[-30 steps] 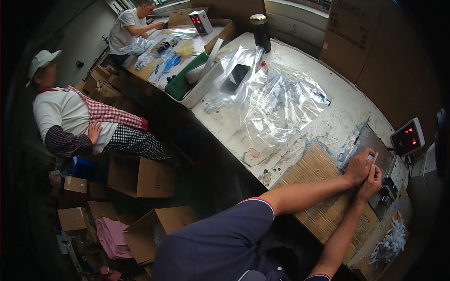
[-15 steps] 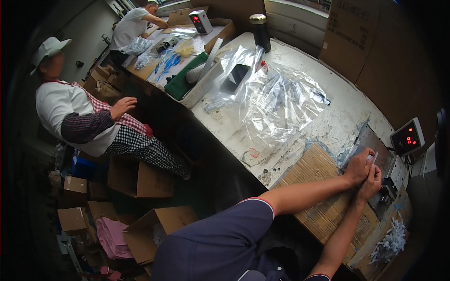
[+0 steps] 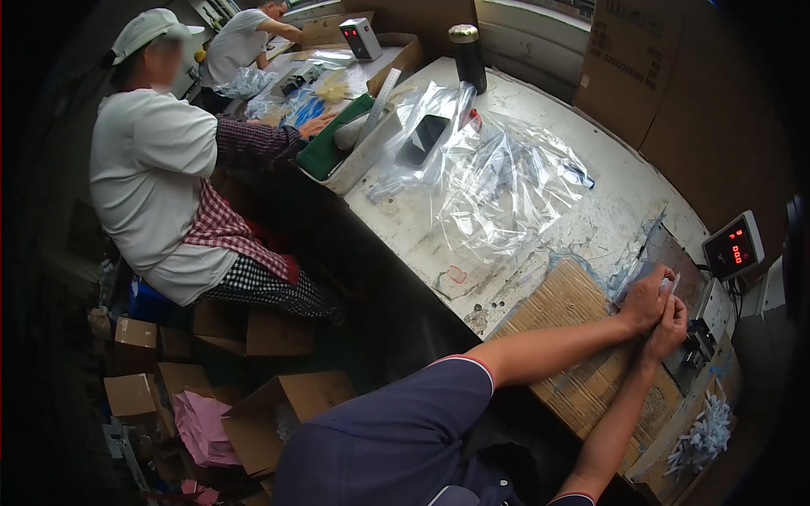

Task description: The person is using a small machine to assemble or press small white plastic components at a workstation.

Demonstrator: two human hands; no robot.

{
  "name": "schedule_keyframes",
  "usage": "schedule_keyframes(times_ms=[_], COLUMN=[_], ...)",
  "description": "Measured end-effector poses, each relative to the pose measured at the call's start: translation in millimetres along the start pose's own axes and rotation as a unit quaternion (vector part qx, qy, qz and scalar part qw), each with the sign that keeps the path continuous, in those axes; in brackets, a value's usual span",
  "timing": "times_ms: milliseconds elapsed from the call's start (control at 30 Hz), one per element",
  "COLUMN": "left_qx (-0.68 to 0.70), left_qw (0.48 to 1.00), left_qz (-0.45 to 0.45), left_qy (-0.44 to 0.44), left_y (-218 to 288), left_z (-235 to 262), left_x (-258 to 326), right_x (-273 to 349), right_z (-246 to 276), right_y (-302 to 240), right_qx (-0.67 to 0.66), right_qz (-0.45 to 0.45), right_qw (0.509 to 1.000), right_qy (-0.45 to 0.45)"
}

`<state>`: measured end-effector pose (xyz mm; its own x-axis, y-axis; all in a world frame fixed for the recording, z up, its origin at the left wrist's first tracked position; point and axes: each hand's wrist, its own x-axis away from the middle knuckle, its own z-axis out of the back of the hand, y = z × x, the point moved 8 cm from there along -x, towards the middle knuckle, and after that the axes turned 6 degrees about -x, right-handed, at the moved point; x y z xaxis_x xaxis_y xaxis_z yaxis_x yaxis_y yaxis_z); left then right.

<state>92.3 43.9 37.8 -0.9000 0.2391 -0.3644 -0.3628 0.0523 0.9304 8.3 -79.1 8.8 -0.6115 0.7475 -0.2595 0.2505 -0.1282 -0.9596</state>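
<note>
1. Head view, right of the frame: the left hand (image 3: 646, 304) is closed, its thumb and fingers pinching a small translucent plastic piece (image 3: 669, 284). Its forearm crosses above the corrugated cardboard sheet (image 3: 561, 316).
2. The right hand (image 3: 669, 331) sits just below and touches the left one; its fingertips are brought together on the same piece, whose exact shape is mostly hidden by the fingers.
3. The piece is held at the right of the frame, over the near end of the white worktable (image 3: 637, 173), close to a grey metal plate (image 3: 682, 253).
4. Just right of the hands stands a white digital display box (image 3: 734, 245) with red lit figures. A black metal fixture (image 3: 699, 344) lies below it, near the right hand.
5. At the lower right, a bundle of thin white plastic strips (image 3: 702, 434) bunches at the table's edge.
6. At the upper centre, crumpled clear plastic film (image 3: 515, 190) spreads over the table; a black smartphone (image 3: 424, 140) lies to its left, and a dark bottle with a metallic lid (image 3: 469, 63) stands behind.
7. At the upper left, a co-worker in a pale cap (image 3: 152, 152) reaches an arm toward the next table, while another person in a white shirt (image 3: 236, 46) leans over its far end.
8. At the lower left, open cardboard boxes (image 3: 291, 331) and a pink bag (image 3: 204, 428) lie low beside the worktable.
</note>
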Motion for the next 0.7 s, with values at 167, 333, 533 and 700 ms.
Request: schedule_keyframes(times_ms=[167, 333, 533, 700], left_qx=[0.001, 0.0, -0.002, 0.002], left_qw=[1.0, 1.0, 1.0, 1.0], left_qz=[0.001, -0.001, -0.004, -0.001], left_qy=[0.002, -0.002, 0.004, 0.0], left_y=[-0.5, -1.0, -1.7, -2.2], left_z=[-0.7, -1.0, -0.2, -1.5], left_x=[-0.2, -0.2, -0.2, 0.1], right_x=[-0.7, -1.0, -1.0, -2.5], right_z=[0.2, 1.6, -0.1, 2.2], right_y=[2.2, 3.6, 2.0, 5.0], right_qx=[-0.008, -0.001, -0.011, -0.014], right_qz=[-0.004, -0.005, -0.009, -0.01], right_qw=[1.0, 1.0, 1.0, 1.0], right_qy=[0.003, 0.0, -0.005, -0.007])
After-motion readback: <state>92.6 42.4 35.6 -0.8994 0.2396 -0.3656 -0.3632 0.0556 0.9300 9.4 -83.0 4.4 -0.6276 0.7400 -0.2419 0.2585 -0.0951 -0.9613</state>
